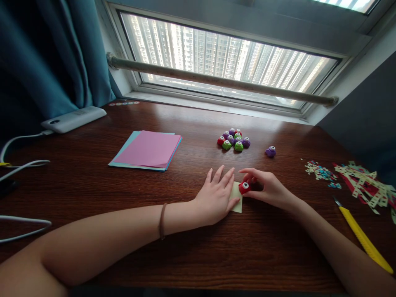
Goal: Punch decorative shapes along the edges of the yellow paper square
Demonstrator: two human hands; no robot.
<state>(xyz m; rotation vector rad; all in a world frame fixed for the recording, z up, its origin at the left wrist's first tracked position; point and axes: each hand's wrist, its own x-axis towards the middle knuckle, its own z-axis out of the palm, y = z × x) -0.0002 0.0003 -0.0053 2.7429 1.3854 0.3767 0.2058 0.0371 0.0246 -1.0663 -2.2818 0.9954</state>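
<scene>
My left hand (216, 194) lies flat, fingers spread, pressing a small pale yellow paper (237, 197) onto the wooden desk (185, 247). My right hand (267, 189) grips a small red punch (244, 187) set on the paper's right edge. A cluster of several red, green and purple punches (234, 139) sits beyond the hands, with one lone purple punch (270, 151) to its right.
A stack of pink and blue paper sheets (147, 149) lies at left centre. A white power bank (73, 119) with cables is far left. Punched paper scraps (365, 181) and confetti (320, 171) lie at right, beside a yellow craft knife (361, 235).
</scene>
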